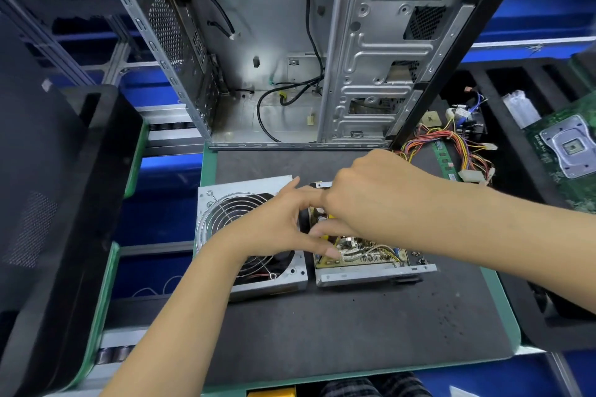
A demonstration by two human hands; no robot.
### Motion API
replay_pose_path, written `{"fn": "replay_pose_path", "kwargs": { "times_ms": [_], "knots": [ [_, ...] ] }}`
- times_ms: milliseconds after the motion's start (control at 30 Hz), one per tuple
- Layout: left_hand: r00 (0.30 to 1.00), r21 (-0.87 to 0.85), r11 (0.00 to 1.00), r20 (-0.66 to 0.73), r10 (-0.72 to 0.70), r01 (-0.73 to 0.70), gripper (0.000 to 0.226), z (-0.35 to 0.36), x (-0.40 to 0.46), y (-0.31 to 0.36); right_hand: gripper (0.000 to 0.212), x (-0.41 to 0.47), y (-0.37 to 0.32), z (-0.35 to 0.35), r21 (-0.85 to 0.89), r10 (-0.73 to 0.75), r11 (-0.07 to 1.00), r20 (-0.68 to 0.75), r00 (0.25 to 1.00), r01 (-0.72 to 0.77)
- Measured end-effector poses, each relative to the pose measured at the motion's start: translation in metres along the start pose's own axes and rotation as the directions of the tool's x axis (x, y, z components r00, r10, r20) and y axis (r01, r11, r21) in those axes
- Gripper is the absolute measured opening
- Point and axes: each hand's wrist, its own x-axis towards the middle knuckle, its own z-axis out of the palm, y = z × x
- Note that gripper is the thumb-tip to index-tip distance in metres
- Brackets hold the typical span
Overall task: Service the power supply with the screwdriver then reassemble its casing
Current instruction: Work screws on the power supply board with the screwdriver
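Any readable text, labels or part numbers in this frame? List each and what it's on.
None legible.
Motherboard: white print along its left edge, too blurred to read.
Memory stick: markings too small.
Power supply board: component print too small.
Fan cover: no label showing.

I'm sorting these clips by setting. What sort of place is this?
Probably a computer repair or teardown workstation: an emptied PC tower case stands at the back, an opened power supply lies on a dark work mat, and a motherboard sits in a foam tray at right.
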Motion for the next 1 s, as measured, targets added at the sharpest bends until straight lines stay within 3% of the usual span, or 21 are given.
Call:
{"fn": "replay_pose_path", "kwargs": {
  "times_ms": [100,200,400,467,600,700,800,867,1000],
  "knots": [
    [1.0,0.017,1.0,-0.009,0.011,-0.011,0.039,0.001,0.002,-0.003,0.053,0.003,-0.004,0.0,-0.012,0.045,0.999,0.014,0.999,-0.045],
    [1.0,0.022,1.0,-0.028,0.0,0.001,0.015,-0.002,0.003,-0.007,0.047,-0.004,0.001,0.002,0.076,0.034,0.997,-0.029,0.999,-0.032],
    [1.0,-0.063,0.998,-0.018,-0.008,0.007,0.05,-0.005,-0.001,-0.003,0.031,-0.009,0.006,-0.001,0.104,-0.036,0.994,-0.015,0.999,0.037],
    [1.0,-0.053,0.999,-0.003,0.007,-0.008,0.049,-0.002,-0.001,-0.004,0.024,-0.007,0.004,-0.002,0.073,-0.025,0.997,0.001,1.0,0.025],
    [0.999,0.021,0.999,-0.004,0.036,-0.036,0.055,0.004,0.003,0.0,0.04,0.0,-0.001,-0.004,0.024,0.037,0.999,0.071,0.997,-0.039],
    [0.999,0.014,0.999,-0.018,0.036,-0.036,0.042,0.004,0.005,-0.002,0.046,0.001,-0.005,-0.004,-0.008,0.073,0.997,0.049,0.996,-0.073],
    [0.997,0.006,0.999,-0.066,0.043,-0.043,0.024,0.0,0.004,-0.007,0.039,-0.008,0.0,-0.002,0.106,0.041,0.994,-0.009,0.999,-0.04],
    [0.998,-0.048,0.999,-0.058,-0.004,0.001,0.035,-0.004,0.002,-0.011,0.043,-0.011,0.003,-0.003,0.14,0.005,0.99,-0.011,1.0,-0.004],
    [1.0,-0.079,0.997,-0.002,0.018,-0.019,0.045,-0.003,-0.001,-0.007,0.024,-0.011,0.004,-0.002,0.096,-0.014,0.995,-0.013,1.0,0.015]
  ]
}}
